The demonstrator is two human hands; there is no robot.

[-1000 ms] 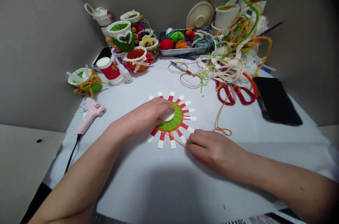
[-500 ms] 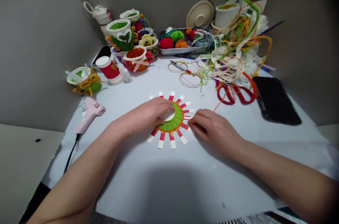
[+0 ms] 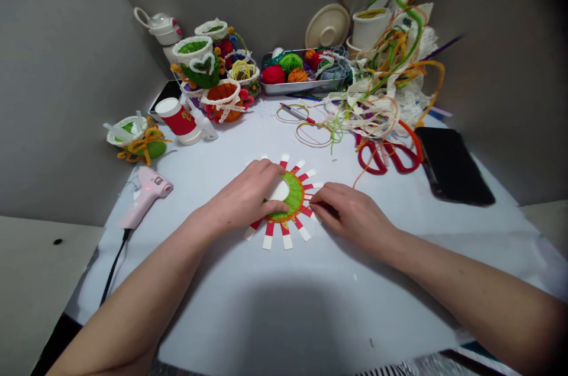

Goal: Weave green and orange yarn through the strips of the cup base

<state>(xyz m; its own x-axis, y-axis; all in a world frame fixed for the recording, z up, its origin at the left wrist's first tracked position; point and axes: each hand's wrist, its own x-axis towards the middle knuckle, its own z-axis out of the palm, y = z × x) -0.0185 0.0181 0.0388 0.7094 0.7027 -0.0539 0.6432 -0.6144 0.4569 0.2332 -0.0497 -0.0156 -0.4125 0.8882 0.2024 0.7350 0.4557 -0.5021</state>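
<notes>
A paper cup cut into spread red-and-white strips lies flat on the table, with green yarn woven in a ring around its white base and an orange yarn edge outside the green. My left hand rests over its left side, thumb lying across the green weave and fingers curled at the far side, gripping it. At the right-hand strips, the fingertips of my right hand are pinched together. An orange yarn strand runs from the pile behind into this hand; its end at the fingertips is too small to see clearly.
Red-handled scissors and a black phone lie to the right, beside a tangle of lace and yarn. A pink glue gun lies left. Behind stand decorated cups, a red-and-white cup stack and a tray of yarn balls.
My left thumb has moved from the ring's lower left edge to lie across the green weave. My right hand stays pinched near the right strips. The whole view has shifted slightly.
</notes>
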